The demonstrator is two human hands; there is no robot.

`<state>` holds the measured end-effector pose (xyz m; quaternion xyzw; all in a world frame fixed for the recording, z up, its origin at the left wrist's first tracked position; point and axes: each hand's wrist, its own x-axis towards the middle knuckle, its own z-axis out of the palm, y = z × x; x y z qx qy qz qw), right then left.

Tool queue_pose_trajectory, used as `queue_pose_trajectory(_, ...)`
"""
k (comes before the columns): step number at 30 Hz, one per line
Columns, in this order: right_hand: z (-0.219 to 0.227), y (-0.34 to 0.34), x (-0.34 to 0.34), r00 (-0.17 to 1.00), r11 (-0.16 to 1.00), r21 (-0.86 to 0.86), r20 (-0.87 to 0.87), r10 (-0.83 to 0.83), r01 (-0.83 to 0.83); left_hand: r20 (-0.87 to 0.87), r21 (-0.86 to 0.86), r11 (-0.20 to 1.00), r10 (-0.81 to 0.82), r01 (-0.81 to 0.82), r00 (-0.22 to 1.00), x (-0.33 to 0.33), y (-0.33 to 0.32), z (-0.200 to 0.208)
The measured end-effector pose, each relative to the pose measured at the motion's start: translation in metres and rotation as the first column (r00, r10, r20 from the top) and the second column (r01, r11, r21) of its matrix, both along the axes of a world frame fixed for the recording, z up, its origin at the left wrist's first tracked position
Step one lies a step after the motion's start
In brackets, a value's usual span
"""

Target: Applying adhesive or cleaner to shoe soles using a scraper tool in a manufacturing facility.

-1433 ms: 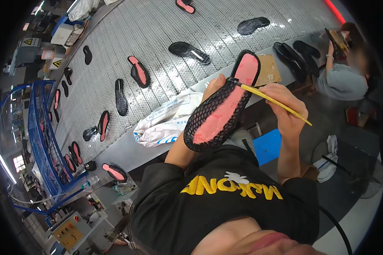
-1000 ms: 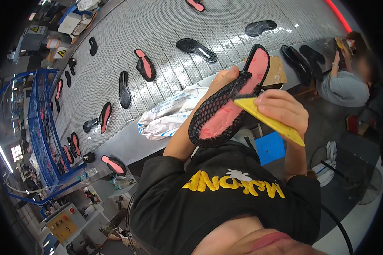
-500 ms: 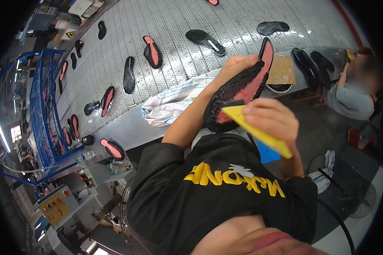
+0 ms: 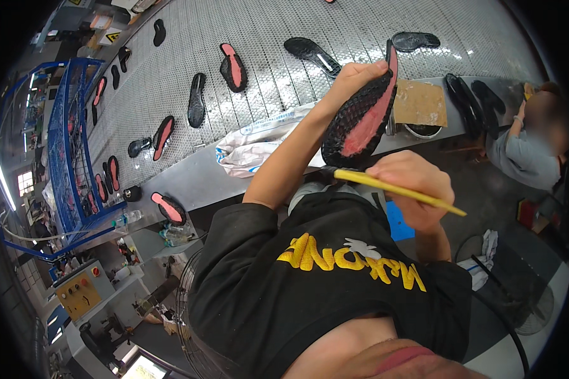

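My left hand (image 4: 361, 76) grips a black shoe upper (image 4: 348, 120) by its narrow end, thumb on top. Its underside, with a long pink strip (image 4: 370, 126) down the middle, is turned toward me and tilted, the wide end low. In my right hand (image 4: 417, 183) is a flat yellow-handled brush (image 4: 395, 188), seen nearly edge-on. The brush's dark tip is just below the wide end of the upper; whether they touch I cannot tell.
Several black soles (image 4: 196, 101) and pink-bottomed uppers (image 4: 234, 68) lie on the metal mesh conveyor (image 4: 265, 82). A white sack (image 4: 253, 148) and brown cardboard (image 4: 422, 104) lie along its near edge. A blue rack (image 4: 66, 151) stands left; a co-worker (image 4: 525, 151) is at right.
The brush has moved off the pink underside to below the wide end and turned edge-on. The upper has tilted more upright and shifted slightly right. The whole view has shifted a little.
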<state>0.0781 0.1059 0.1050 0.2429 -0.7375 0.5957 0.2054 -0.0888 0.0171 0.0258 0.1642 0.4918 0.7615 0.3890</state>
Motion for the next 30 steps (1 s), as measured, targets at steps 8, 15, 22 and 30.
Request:
queue_pose_trajectory(8, -0.009, 0.01, -0.003, 0.853, 0.849, -0.205, 0.321, -0.412, 0.487, 0.063, 0.049, 0.999, 0.011, -0.014, 0.998, 0.0, 0.012, 0.001)
queue_pose_trajectory(15, -0.015, 0.02, -0.006, 0.818, 0.835, -0.127, 0.326, -0.474, 0.535, 0.123, 0.031, 0.998, 0.057, -0.061, 0.991, -0.003, 0.019, -0.012)
queue_pose_trajectory(22, -0.026, 0.031, -0.004, 0.804, 0.862, -0.154, 0.468, -0.367, 0.483, 0.145, 0.045, 0.994, 0.093, -0.1, 0.985, -0.004, 0.017, -0.019)
queue_pose_trajectory(30, -0.057, 0.073, -0.026, 0.705, 0.789, -0.067, 0.5, -0.503, 0.611, 0.355, 0.095, 0.979, 0.136, -0.181, 0.925, -0.01, 0.009, -0.037)
